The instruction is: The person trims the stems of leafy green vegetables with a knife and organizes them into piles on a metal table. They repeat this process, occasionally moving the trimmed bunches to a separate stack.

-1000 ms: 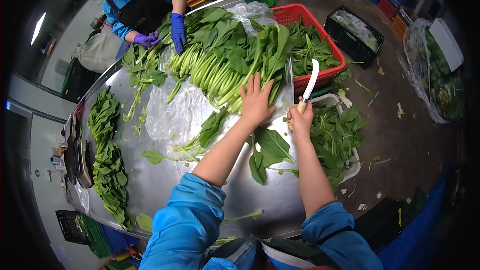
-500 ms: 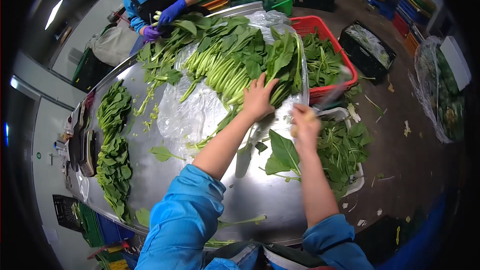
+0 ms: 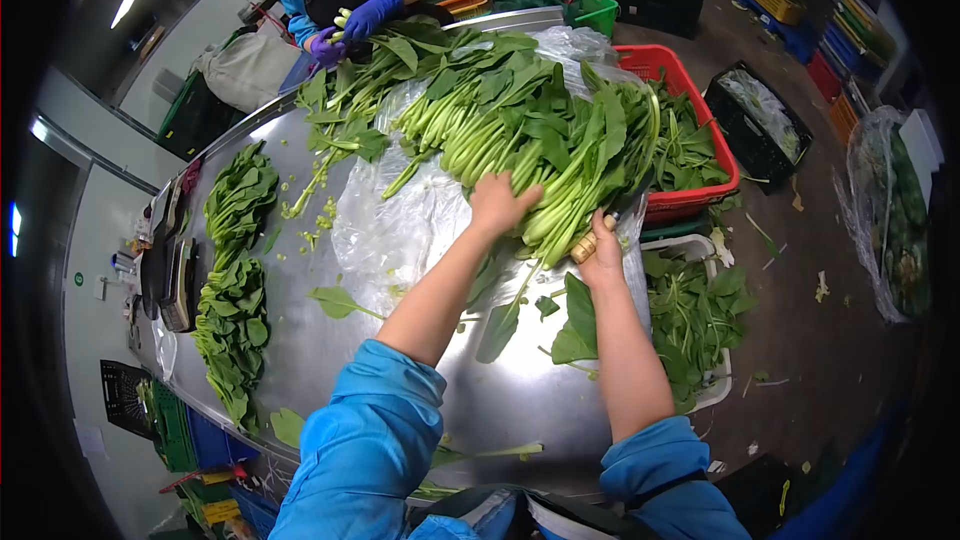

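A big pile of leafy greens with long pale stems (image 3: pixel 480 140) lies across the metal table. My left hand (image 3: pixel 497 202) is closed over stems at the near edge of the pile, thumb apart from the fingers, whose tips are hidden among the stems. In my right hand (image 3: pixel 602 258) is a knife, its wooden handle (image 3: pixel 586 244) showing beside the stem ends; the blade is hidden from me. Loose leaves (image 3: pixel 576 325) lie just below that hand. Clear plastic sheeting (image 3: pixel 375 220) spreads under the pile.
A red crate (image 3: pixel 728 165) and a white crate (image 3: pixel 722 380), both holding greens, stand at the table's right side. A row of greens (image 3: pixel 232 290) lies on the left. Across the table, a co-worker's purple-gloved hands (image 3: pixel 372 14) hold stems. Scales (image 3: pixel 178 285) stand at the left edge.
The knife, blurred and pointing up right before, now sits against the greens. My left hand has gone from spread fingers to closed on stems, and stems at the right have shifted nearer. The view has moved slightly.
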`<state>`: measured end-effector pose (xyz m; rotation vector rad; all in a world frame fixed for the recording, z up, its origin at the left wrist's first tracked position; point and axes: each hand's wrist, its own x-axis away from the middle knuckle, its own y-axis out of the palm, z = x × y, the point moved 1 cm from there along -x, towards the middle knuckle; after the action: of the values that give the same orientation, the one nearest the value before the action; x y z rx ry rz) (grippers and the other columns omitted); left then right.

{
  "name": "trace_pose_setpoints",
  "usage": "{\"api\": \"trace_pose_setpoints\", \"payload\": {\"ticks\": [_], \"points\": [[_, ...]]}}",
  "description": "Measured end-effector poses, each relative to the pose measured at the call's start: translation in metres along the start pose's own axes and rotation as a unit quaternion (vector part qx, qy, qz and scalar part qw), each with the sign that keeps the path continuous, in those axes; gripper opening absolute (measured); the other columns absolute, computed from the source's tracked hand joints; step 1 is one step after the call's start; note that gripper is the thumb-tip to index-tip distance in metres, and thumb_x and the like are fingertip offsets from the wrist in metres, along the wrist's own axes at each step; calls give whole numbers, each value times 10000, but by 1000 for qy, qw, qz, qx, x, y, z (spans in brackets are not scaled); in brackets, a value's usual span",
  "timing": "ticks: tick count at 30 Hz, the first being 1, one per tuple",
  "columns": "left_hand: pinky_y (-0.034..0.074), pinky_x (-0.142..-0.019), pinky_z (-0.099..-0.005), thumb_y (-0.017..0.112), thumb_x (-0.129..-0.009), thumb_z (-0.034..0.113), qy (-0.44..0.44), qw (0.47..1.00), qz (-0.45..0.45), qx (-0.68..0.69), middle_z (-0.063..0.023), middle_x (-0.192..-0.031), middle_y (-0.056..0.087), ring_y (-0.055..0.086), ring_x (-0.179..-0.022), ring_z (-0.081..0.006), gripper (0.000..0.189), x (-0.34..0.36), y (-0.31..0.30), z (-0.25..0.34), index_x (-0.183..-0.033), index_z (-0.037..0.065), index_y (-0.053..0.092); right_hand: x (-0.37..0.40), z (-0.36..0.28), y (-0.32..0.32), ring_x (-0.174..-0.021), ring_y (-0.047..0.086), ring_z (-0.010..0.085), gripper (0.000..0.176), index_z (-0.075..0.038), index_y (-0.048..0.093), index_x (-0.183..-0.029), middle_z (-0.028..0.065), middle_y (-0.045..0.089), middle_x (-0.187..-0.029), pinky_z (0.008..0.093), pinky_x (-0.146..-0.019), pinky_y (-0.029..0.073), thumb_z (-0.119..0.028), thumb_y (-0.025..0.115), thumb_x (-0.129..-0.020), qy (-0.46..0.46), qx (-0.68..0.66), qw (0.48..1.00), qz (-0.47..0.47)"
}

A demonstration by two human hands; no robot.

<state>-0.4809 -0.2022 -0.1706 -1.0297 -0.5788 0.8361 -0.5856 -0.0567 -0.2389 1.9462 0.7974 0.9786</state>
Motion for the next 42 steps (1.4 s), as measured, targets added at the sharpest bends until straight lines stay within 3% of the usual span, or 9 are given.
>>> {"api": "trace_pose_setpoints", "payload": {"ticks": [8,10,14,31,33,35,39,40,42], "points": [[420,-869,-386,612,-707,583,17,978,-25,206,-254,-1109,532,541,-1007,-344,796,8,-1,14,-1132,-75,467,-16,2,-37,-871,574,111,259,-211,431,-1155,6,558,-1026,267,-638,497,-256,493,-908,26,29,999,-6],[414,-896,-366,607,-661,655,-55,911,-217,346,-258,-1123,540,540,-1043,-330,896,-20,-5,-2,-1147,-87,480,-5,-2,-17,-984,555,188,325,-118,449,-1189,64,559,-1096,329,-808,479,-305,438,-923,22,-19,999,18],[373,-946,-335,633,-688,611,38,948,-247,195,-223,-1212,489,501,-1096,-266,938,-27,24,-2,-1238,-105,378,3,-11,5,-1046,529,246,376,-29,447,-1213,119,526,-1175,361,-910,434,-275,393,-933,41,6,999,-5],[414,-879,-349,780,-620,383,38,897,3,439,-180,-1068,549,547,-994,-284,779,221,-61,-21,-1160,-31,399,205,36,95,-1067,489,176,510,-50,300,-1312,92,490,-1171,309,-889,421,-30,511,-849,-114,208,972,5],[391,-908,-356,723,-700,347,53,781,40,621,-165,-1134,504,508,-1042,-272,707,247,-50,-48,-1184,-32,374,226,50,118,-1104,492,237,556,-48,331,-1314,115,466,-1243,333,-902,419,-86,587,-822,-76,555,827,-49],[347,-956,-346,582,-824,297,-55,817,51,571,-166,-1212,437,428,-1122,-286,648,275,-38,-69,-1286,-30,266,230,69,151,-1173,436,315,578,-48,381,-1299,170,404,-1313,366,-942,373,-105,629,-780,-304,696,616,-208],[377,-932,-329,589,-838,253,10,931,-222,288,-176,-1224,469,476,-1102,-223,556,392,3,-120,-1270,-26,380,199,143,110,-1258,311,368,519,-180,477,-1228,153,378,-1341,562,-978,261,-219,654,-741,-196,865,320,-333],[408,-889,-320,599,-833,231,30,889,-327,320,-154,-1113,540,528,-1018,-203,473,407,-22,-120,-1214,-7,452,187,155,86,-1262,299,382,468,-165,502,-1185,153,377,-1341,576,-977,248,-204,641,-741,-295,851,237,-364],[476,-745,-295,620,-817,157,116,843,-341,400,-72,-813,651,613,-761,-162,235,430,-63,-125,-1018,36,615,198,143,85,-1277,309,333,460,-138,522,-1140,142,381,-1348,556,-1018,215,-13,603,-704,-291,796,425,-318]]}}
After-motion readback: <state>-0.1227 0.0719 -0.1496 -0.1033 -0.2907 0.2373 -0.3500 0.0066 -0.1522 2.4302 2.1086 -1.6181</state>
